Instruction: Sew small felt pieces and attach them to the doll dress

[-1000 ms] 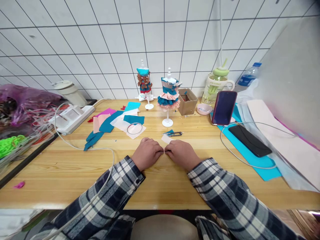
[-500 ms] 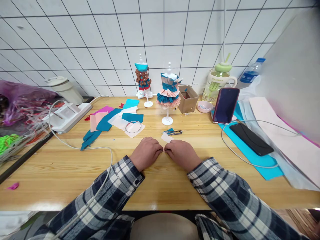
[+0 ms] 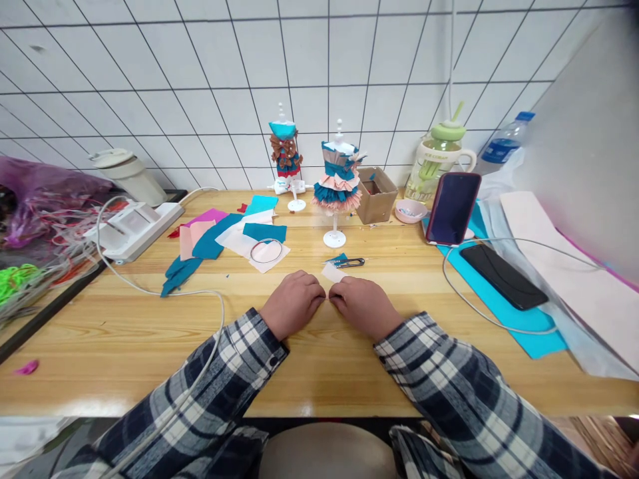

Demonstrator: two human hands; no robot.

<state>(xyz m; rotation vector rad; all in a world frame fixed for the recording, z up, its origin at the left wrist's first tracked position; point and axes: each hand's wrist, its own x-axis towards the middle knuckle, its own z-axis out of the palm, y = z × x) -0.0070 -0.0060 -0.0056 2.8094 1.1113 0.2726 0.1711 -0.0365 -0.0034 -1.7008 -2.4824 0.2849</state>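
Observation:
My left hand [image 3: 293, 304] and my right hand [image 3: 367, 307] rest over the wooden table, fingertips almost meeting. The fingers of both are pinched closed; whatever lies between them is too small or hidden to make out. A pale pink scrap of crepe paper [image 3: 332, 272] juts out just beyond my right fingers, and I cannot tell whether it is held. Behind it lie thread snips [image 3: 349, 262] beside a small teal scrap [image 3: 339, 258]. Farther back stands a miniature dress form [image 3: 337, 179] in a teal and pink ruffled paper dress.
A second dressed form [image 3: 285, 156] stands by the tiled wall, with a cardboard box [image 3: 378, 199] and pink dish [image 3: 411, 211] to the right. Coloured paper pieces [image 3: 214, 239] lie left. Two phones [image 3: 453, 207], a green-lidded jug [image 3: 439, 159] and a white cable [image 3: 220, 326] are around.
The camera view has tilted very slightly, shifting the background. Both hands keep the same pinched pose in nearly the same place.

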